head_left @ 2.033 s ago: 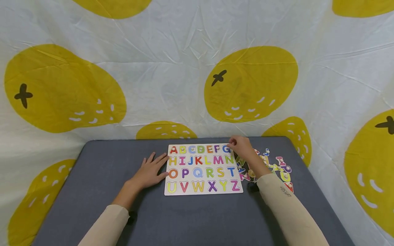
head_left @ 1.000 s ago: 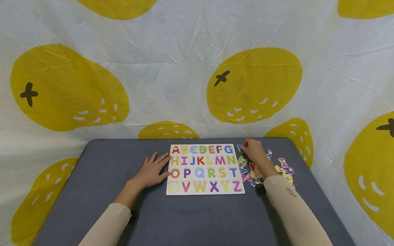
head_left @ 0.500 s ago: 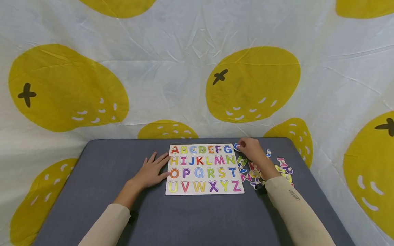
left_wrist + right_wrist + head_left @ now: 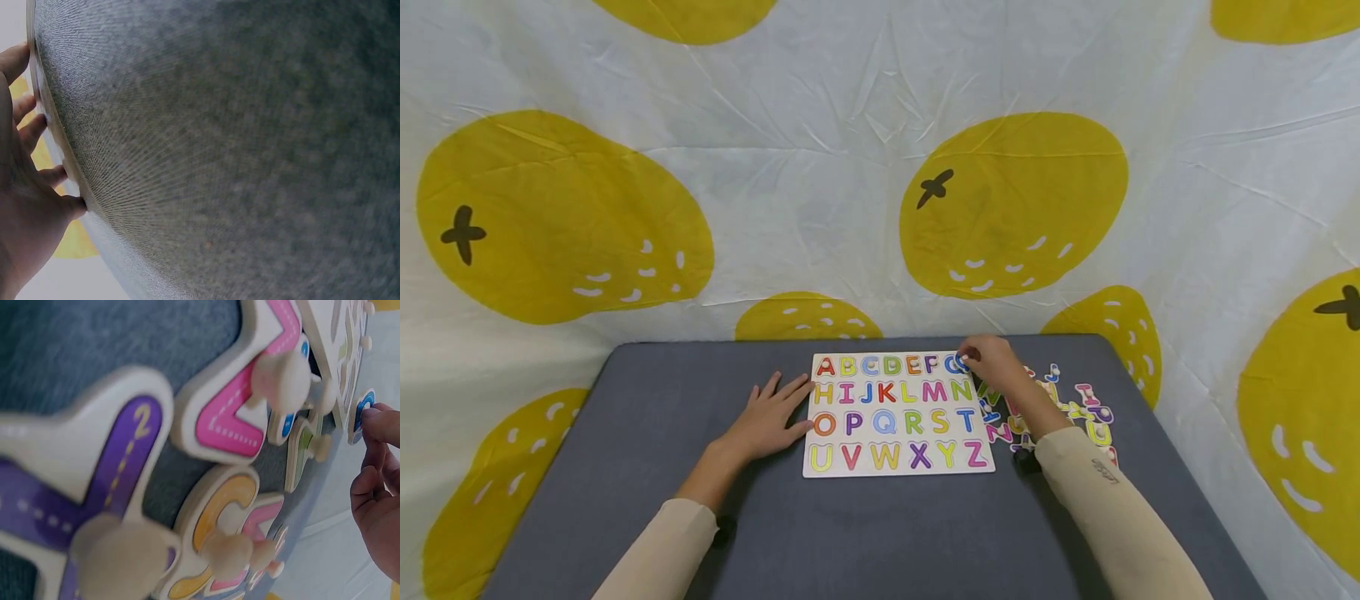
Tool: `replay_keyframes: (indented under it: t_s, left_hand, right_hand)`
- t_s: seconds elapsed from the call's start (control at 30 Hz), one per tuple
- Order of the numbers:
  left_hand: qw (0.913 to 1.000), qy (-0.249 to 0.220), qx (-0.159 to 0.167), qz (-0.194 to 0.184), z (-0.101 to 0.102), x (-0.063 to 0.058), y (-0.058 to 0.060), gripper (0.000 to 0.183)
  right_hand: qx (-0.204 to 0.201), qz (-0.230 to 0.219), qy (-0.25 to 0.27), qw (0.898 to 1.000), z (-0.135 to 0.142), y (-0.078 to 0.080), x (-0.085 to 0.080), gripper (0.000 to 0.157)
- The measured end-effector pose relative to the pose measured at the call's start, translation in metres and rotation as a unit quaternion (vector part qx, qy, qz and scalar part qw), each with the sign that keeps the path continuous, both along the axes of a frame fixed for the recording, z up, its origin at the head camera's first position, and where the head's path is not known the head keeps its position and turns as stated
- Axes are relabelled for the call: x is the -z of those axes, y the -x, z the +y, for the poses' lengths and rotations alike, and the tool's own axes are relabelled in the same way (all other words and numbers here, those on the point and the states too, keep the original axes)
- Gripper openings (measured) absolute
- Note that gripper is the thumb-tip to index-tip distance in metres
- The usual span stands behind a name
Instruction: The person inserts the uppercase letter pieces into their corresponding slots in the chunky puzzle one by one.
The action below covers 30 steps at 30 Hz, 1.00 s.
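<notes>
A pale alphabet puzzle board (image 4: 867,439) lies on the grey table, its colored letters in rows from A to Z. Small knobs stand on the pieces A to F in the top row. My right hand (image 4: 992,362) pinches a blue letter puzzle piece (image 4: 362,411) between thumb and fingers. In the head view that piece overlaps the G spot at the board's top right corner, partly hidden by the fingertips. My left hand (image 4: 767,423) rests with spread fingers, its fingertips at the board's left edge.
Loose knobbed letter pieces lie right of the board, including a pink Z-shaped piece (image 4: 997,432), a purple P (image 4: 1103,414) and a yellow one (image 4: 1099,433). My right forearm covers part of this pile. A white cloth (image 4: 820,208) with yellow fruit prints hangs behind the table.
My right hand has gone from the board's corner out to the right, then come back left with the blue letter puzzle piece pinched. The left hand stays at the board's edge.
</notes>
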<state>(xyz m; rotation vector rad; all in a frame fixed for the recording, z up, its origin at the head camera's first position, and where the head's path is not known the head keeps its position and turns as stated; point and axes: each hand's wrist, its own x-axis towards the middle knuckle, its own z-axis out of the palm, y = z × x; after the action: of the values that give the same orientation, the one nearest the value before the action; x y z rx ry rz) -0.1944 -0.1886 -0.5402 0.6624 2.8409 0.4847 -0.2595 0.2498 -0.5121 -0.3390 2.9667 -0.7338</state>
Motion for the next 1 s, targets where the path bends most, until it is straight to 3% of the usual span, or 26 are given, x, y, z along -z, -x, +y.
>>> replay_keyframes:
  t_s: [0.37,1.0]
  left_hand:
    - [1.0,-0.004,0.001,0.007,-0.001,0.002,0.001,0.073]
    - [1.0,-0.004,0.001,0.001,-0.001,-0.002,0.0,0.073]
  right_hand:
    - [-0.021,-0.01,-0.003,1.0,-0.014,0.003,0.003,0.013]
    - [-0.005,-0.052,0.017,0.998,-0.015,0.004,0.008,0.023]
